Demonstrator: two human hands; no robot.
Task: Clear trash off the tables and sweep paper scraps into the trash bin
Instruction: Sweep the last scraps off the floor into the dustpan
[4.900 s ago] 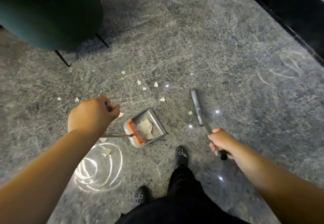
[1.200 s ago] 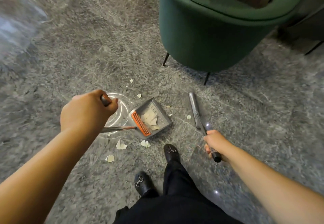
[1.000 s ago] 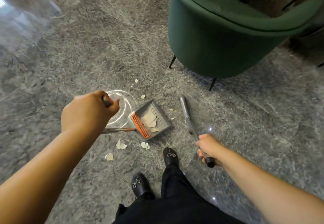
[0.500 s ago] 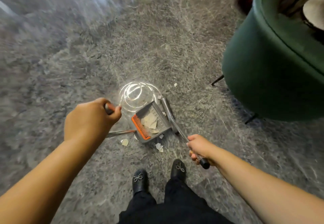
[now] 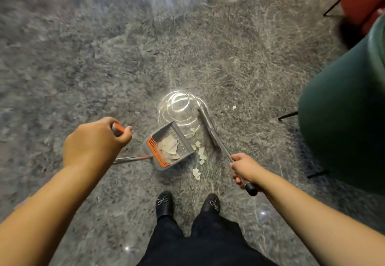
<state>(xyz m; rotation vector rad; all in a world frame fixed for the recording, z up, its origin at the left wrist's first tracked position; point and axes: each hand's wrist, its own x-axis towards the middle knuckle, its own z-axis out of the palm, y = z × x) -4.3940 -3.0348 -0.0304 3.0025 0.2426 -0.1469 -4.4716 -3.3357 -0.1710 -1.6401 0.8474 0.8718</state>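
On grey stone floor [image 5: 104, 67], green chair [image 5: 343, 130] right, left grip [image 5: 93, 140] clutching dustpan [image 5: 168, 147], right grip [image 5: 245, 169] clutching broom [image 5: 208, 124].

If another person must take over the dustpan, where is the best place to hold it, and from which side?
Grip the dustpan by the top end of its long handle, where the left hand holds it now, coming from above and behind the pan. The open mouth faces the broom and paper scraps, so that side should probably stay free.
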